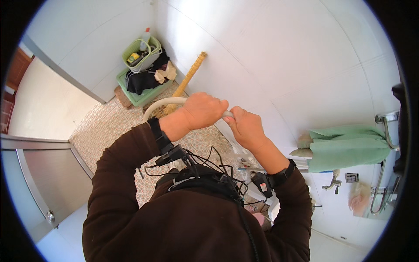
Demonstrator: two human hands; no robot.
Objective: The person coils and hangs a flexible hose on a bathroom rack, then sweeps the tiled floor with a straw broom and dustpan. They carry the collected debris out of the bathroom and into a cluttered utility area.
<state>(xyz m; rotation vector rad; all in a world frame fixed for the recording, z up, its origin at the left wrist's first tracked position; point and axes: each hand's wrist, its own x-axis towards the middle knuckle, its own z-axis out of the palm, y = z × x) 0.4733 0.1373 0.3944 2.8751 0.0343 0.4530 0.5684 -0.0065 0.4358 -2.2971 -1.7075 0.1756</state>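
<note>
A pale flexible hose (pixel 162 102) runs through both fists at chest height. My left hand (pixel 203 110) is wrapped around it, and a loop of the hose curves out past that hand and down behind the forearm. Close beside it, my right hand (pixel 245 127) grips the hose near what looks like its end, with the thumb pressed against it. A short stretch of hose shows between the two fists. Whether the hose has an end inside my right hand is hidden by the fingers.
A straw broom (pixel 189 78) leans against the white wall. In the corner, a green basket (pixel 142 54) with bottles rests on a green bin (pixel 147 94). At right hang a green towel (pixel 348 147) and a wall faucet (pixel 333 183). An open door (pixel 49 183) stands at left.
</note>
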